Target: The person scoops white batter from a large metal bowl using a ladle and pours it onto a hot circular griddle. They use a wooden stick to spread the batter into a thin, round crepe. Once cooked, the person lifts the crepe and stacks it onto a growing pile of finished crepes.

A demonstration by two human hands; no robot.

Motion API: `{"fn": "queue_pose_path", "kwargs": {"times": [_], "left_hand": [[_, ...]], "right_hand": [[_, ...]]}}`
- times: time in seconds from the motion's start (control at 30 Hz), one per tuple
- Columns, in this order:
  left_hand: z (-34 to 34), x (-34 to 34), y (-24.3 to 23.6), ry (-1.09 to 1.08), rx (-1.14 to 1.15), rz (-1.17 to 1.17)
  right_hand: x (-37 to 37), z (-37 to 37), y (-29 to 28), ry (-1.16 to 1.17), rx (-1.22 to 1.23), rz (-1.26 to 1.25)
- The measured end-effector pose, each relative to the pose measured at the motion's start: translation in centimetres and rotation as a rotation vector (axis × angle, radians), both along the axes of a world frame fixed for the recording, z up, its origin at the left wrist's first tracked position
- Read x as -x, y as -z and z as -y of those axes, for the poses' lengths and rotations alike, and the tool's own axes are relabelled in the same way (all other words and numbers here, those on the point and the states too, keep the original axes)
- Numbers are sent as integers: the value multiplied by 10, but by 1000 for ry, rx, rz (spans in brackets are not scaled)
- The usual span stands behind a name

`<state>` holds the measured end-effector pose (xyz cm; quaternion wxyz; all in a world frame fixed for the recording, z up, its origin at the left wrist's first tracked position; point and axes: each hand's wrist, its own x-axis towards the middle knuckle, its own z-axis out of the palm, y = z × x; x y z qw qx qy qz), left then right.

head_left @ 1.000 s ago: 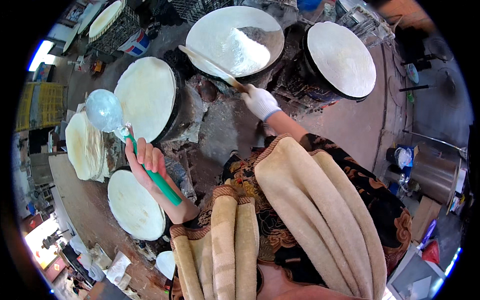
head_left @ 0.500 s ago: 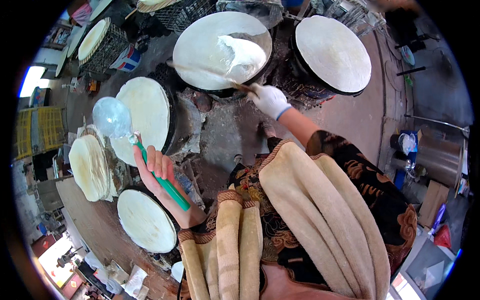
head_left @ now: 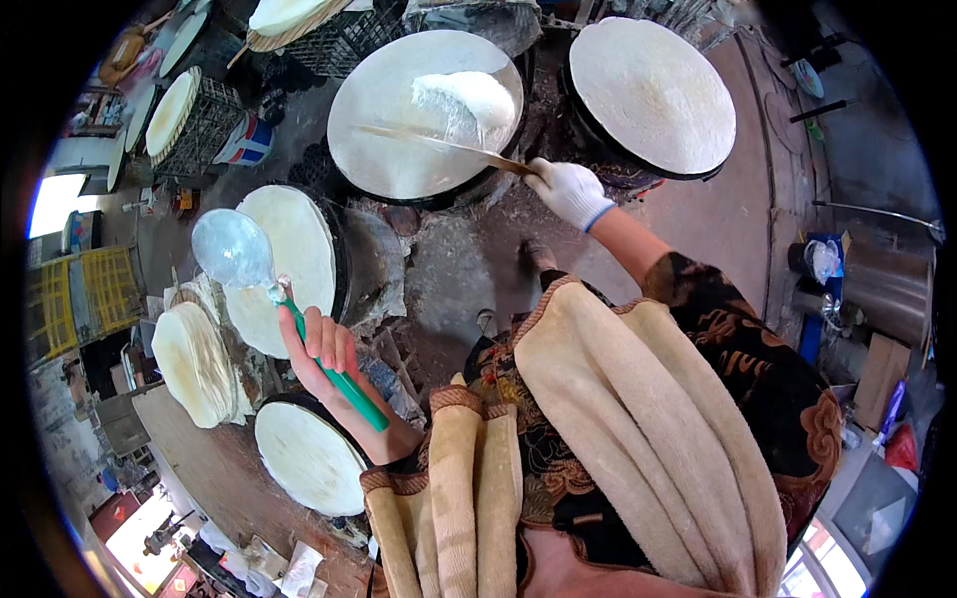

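The right grip [head_left: 570,194] has swung from five o'clock beyond the round griddle [head_left: 434,202] toward four o'clock. Its spreader [head_left: 478,151], which slanted to ten o'clock with the tip at the rim, now lies flatter, tip drawn inside nine o'clock. The white batter heap [head_left: 467,100] has shifted from about four o'clock on the griddle to two, streaks [head_left: 458,125] trailing below.

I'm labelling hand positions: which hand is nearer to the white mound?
Right. In the picture, the right hand is below and right of the white mound, gripping a flat stick; the left hand, holding a green-handled ladle, is farther off, lower left.
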<state>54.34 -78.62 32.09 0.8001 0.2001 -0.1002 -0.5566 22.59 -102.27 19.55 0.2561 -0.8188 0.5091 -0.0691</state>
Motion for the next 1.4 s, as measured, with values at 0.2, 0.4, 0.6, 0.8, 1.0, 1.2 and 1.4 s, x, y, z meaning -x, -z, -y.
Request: {"fn": "queue_pose_path", "kwargs": {"times": [0.2, 0.4, 0.6, 0.8, 1.0, 1.2, 1.4], "left_hand": [[23, 11, -1, 68, -14, -18], [19, 1, 10, 103, 23, -18], [33, 14, 0, 128, -28, -32], [28, 14, 12, 171, -70, -27], [50, 37, 33, 254, -418, 91], [58, 36, 69, 320, -568, 65], [113, 39, 78, 365, -639, 128]], "right_hand": [[30, 78, 26, 203, 237, -17], [30, 31, 9, 107, 21, 36], [-11, 104, 14, 393, 155, -36], [-37, 30, 36, 348, -62, 637], [-81, 12, 4, 586, -740, 1024], [-41, 15, -4, 746, -637, 1069], [-44, 12, 33, 523, -602, 888]]}}
